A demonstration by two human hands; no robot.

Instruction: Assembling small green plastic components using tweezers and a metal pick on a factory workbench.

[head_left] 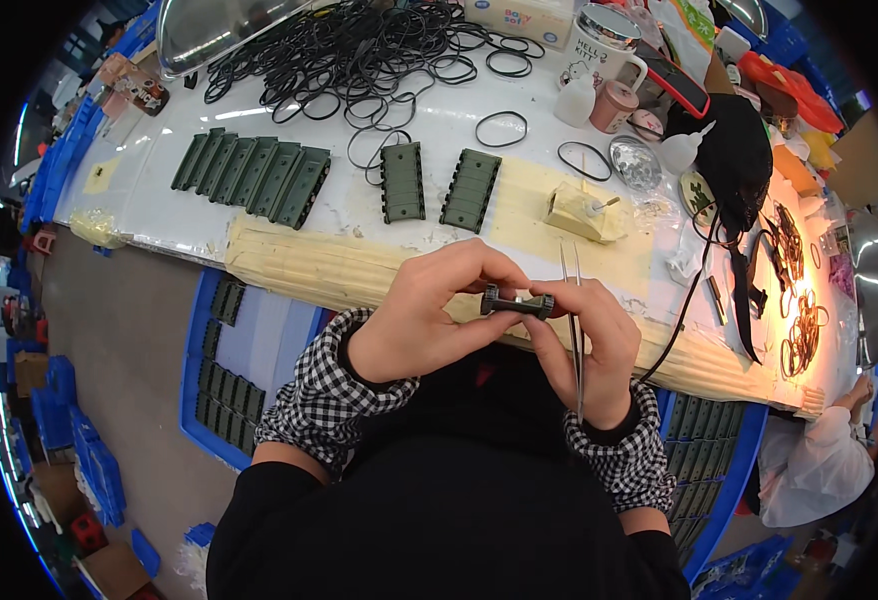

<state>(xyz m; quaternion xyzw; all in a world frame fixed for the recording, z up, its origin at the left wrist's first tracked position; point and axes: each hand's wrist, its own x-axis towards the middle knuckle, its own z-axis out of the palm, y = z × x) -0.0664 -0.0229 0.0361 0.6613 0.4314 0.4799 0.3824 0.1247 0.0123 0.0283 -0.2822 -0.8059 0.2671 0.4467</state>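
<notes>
Between my two hands, over the table's front edge, is a dark green ribbed plastic part [517, 304], seen end-on. My left hand [439, 310] pinches its left end between thumb and fingers. My right hand [594, 335] grips its right end, and a pair of metal tweezers [575, 325] is also tucked in that hand, tips pointing away from me. Two similar green ribbed parts, a left one [402, 182] and a right one [471, 190], lie just beyond my hands. Farther left, a row of several more green parts [250, 176] rests side by side.
Black rubber bands [359, 50] are heaped at the back. A yellowish block [585, 212] sits right of the parts, with a mug [596, 48] beyond. Blue trays [195, 370] of green parts flank me below the table. Another person's white sleeve [817, 470] is at right.
</notes>
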